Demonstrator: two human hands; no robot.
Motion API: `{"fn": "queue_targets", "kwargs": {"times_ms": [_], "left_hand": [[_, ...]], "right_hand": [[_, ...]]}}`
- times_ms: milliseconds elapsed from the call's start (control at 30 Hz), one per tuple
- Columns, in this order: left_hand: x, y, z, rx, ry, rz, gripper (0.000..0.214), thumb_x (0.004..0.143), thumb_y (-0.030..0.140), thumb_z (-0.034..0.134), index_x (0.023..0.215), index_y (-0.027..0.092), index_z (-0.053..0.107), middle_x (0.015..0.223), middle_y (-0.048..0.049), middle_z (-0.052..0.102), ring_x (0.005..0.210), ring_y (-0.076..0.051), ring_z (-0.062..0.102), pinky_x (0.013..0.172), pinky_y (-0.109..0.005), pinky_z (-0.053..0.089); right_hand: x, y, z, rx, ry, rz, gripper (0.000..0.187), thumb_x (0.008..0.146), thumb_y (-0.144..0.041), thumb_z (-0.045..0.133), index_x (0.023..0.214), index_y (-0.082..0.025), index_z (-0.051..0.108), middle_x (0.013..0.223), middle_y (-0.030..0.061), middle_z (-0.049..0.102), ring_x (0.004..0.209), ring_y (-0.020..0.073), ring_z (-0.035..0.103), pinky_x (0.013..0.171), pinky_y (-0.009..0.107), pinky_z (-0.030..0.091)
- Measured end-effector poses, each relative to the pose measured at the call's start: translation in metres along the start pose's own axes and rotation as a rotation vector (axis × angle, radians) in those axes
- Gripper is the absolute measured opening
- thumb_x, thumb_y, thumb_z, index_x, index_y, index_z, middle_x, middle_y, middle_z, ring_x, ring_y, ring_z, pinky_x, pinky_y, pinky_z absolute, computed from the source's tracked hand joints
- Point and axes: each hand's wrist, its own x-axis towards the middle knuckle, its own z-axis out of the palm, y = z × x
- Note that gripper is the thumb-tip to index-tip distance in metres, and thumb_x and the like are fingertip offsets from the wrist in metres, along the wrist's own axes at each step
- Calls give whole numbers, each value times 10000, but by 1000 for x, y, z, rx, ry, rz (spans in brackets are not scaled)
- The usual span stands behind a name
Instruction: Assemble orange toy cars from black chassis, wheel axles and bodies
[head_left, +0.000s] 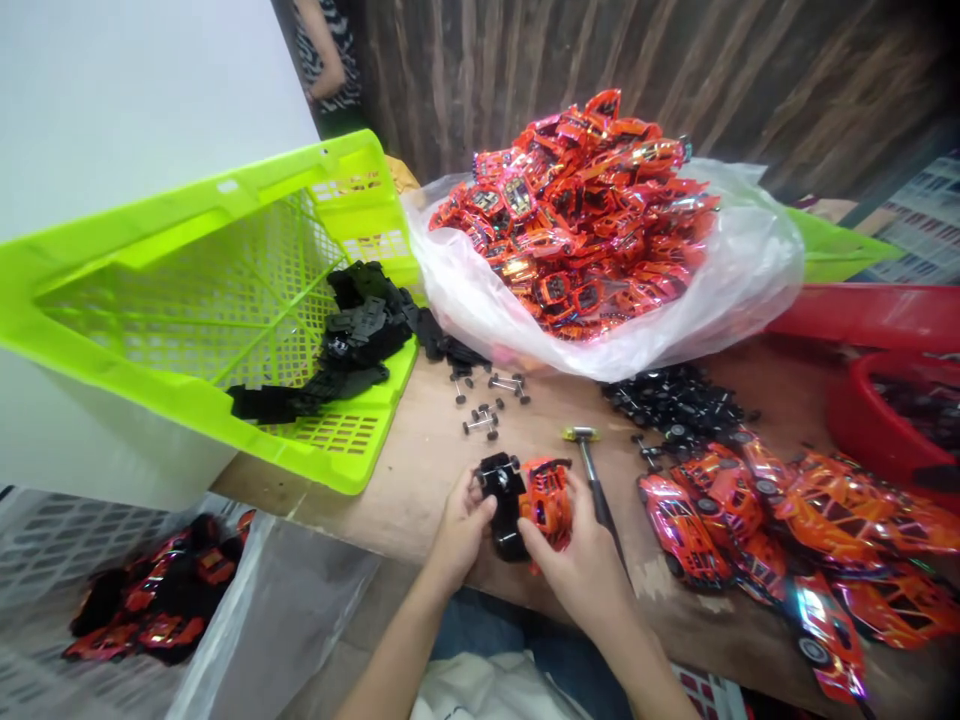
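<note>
My left hand (459,530) grips a black toy-car chassis (504,492) with its wheels on. My right hand (581,560) holds a shiny red toy-car body (547,497) right beside the chassis, the two parts touching at the table's near edge. A small hammer (592,478) with a yellow head lies on the wooden table (420,470) just right of my right hand. Loose wheel axles (487,405) are scattered a little beyond my hands.
A tilted lime-green crate (187,300) holds black chassis parts at left. A clear bag (720,290) heaped with red car bodies sits behind. Black wheels (675,398) and several red bodies (787,530) lie at right, near a red tub (885,430). A bag with cars (157,600) sits below left. Another person (326,60) stands behind.
</note>
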Motion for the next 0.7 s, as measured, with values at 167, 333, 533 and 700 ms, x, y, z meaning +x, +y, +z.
{"fn": "queue_targets", "kwargs": {"times_ms": [167, 333, 533, 700], "left_hand": [[-3, -17, 22, -33, -116, 21, 497, 689, 303, 725, 1144, 187, 564, 1059, -109, 686, 1000, -246, 643, 872, -345, 504], [-5, -24, 28, -53, -149, 7, 485, 727, 350, 702, 1159, 184, 558, 1085, -106, 675, 982, -242, 644, 816, -319, 522], [-8, -17, 45, 23, -278, 104, 398, 752, 334, 699, 1096, 184, 564, 1056, -69, 667, 941, -201, 637, 830, -285, 501], [-5, -7, 52, 171, -359, 118, 416, 722, 307, 726, 1081, 187, 552, 1000, -51, 648, 826, -176, 642, 737, -268, 512]], "right_hand": [[-10, 8, 6, -160, 19, -46, 571, 778, -435, 574, 1261, -148, 470, 934, 135, 691, 811, 285, 677, 674, 369, 536], [-10, 16, 4, -179, 33, -83, 535, 807, -399, 531, 1266, -129, 476, 988, 150, 677, 840, 277, 664, 704, 375, 531], [-16, 21, 1, -183, 127, 28, 620, 804, -398, 508, 1311, -48, 440, 1136, 225, 613, 990, 331, 606, 829, 460, 495], [-8, 28, -35, 215, -134, 7, 530, 825, -393, 554, 1312, -214, 449, 1267, 114, 556, 1175, 262, 517, 981, 419, 425]]}}
